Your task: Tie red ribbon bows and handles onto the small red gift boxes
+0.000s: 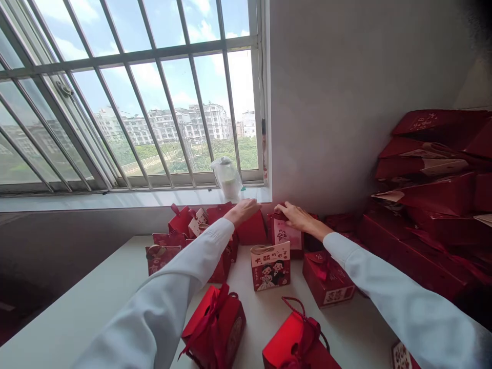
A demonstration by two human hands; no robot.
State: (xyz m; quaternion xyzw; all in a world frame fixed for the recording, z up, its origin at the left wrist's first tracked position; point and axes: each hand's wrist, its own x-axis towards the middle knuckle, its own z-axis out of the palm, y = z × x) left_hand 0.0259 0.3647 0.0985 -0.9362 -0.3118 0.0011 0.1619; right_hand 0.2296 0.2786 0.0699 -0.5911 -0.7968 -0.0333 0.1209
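Note:
At the back of the white table, my right hand (295, 215) has its fingers bent over the top edge of a dark red gift box (288, 236) with a pink front panel. My left hand (245, 211) reaches over a plain red box (252, 230) beside it, fingers stretched to the right; the fingertips are partly hidden. In front of both hands stands a small upright gift box (271, 269) with a cartoon couple on it. To its right sits a red ribboned box (327, 279).
Two bright red ribboned boxes, one left (215, 328) and one right (295, 341), stand nearest me. Several red boxes (169, 256) cluster left, and a tall pile (430, 200) rises right. A plastic-wrapped container (228, 179) stands on the sill (172, 197) below the barred window.

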